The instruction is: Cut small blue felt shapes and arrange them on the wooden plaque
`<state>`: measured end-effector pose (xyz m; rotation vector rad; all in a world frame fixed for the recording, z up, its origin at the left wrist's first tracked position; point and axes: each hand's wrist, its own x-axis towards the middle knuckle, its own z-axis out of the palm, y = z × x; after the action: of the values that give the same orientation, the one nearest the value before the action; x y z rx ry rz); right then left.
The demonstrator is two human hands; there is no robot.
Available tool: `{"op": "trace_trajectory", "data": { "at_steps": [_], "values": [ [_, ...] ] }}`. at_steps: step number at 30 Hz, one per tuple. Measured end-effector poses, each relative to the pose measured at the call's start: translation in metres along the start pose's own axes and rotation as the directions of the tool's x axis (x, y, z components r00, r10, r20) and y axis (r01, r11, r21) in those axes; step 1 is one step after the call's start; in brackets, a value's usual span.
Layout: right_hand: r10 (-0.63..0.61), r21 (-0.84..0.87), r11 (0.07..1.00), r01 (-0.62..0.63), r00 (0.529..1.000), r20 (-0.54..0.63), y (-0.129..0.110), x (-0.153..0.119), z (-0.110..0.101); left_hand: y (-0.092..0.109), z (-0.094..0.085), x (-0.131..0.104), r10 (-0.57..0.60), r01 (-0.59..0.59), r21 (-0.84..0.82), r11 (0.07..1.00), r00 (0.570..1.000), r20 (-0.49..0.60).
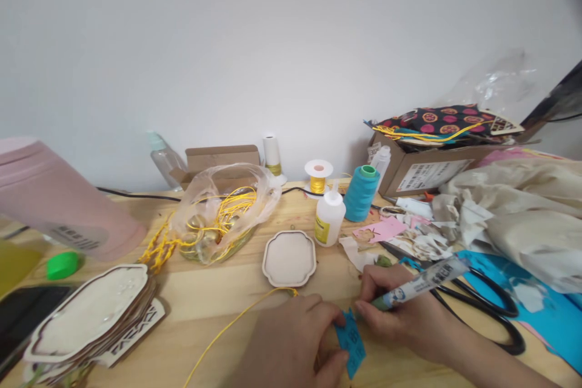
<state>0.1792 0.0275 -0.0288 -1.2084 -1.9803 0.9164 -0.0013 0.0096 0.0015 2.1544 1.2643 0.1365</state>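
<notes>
Between the fingers of my left hand point(302, 339) is a small piece of blue paper point(351, 344) with dark marks on it. My right hand point(404, 312) grips a pen point(425, 282), its tip end close to the paper's upper right edge; the tip itself is hidden by my fingers. A yellow cord point(231, 321) runs from near my left knuckles toward the front edge of view. Just beyond my hands lies a pale scalloped plaque point(290, 259). Black-handled scissors point(495, 315) lie beside my right forearm, partly covered by it.
A glue bottle point(330, 218) and a blue thread cone point(361, 194) stand behind the plaque. At left are stacked plaques point(91, 315), a pink tumbler point(68, 200) and a plastic bag of yellow cords point(227, 212). Paper scraps, cloth point(536, 212) and a cardboard box point(418, 170) crowd the right.
</notes>
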Motion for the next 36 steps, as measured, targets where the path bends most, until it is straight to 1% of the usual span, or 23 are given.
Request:
{"op": "trace_trajectory", "data": {
  "at_steps": [3, 9, 16, 20, 28, 36],
  "values": [
    [-0.001, -0.021, 1.000, 0.001, 1.000, -0.004, -0.0006, -0.0001, -0.0004, -0.0011, -0.0001, 0.0000, -0.008, 0.008, 0.006, 1.000, 1.000, 0.008],
    [-0.012, 0.003, 1.000, 0.012, 0.999, 0.038, 0.0040, -0.0021, 0.0007, -0.0018, 0.0002, -0.0008, 0.006, -0.006, -0.004, 1.000, 1.000, 0.005],
    [-0.009, 0.040, 0.999, 0.008, 0.999, 0.031, 0.0027, -0.0004, 0.0012, -0.0011, -0.0002, 0.0015, 0.019, -0.018, 0.021, 1.000, 1.000, -0.014],
    [0.013, 0.038, 0.999, -0.014, 0.999, 0.043, 0.0028, -0.0013, 0.0023, -0.0002, 0.0002, 0.0017, 0.010, -0.010, 0.018, 1.000, 1.000, -0.005],
    [-0.014, 0.027, 1.000, 0.013, 0.999, 0.035, 0.0035, -0.0019, 0.0021, -0.0007, -0.0009, 0.0010, 0.000, 0.000, 0.004, 1.000, 1.000, 0.000],
    [-0.011, 0.047, 0.999, 0.007, 0.997, 0.081, 0.0050, -0.0031, 0.0010, -0.0003, -0.0012, 0.0017, 0.011, -0.011, 0.016, 1.000, 1.000, 0.003]
  ]
}}
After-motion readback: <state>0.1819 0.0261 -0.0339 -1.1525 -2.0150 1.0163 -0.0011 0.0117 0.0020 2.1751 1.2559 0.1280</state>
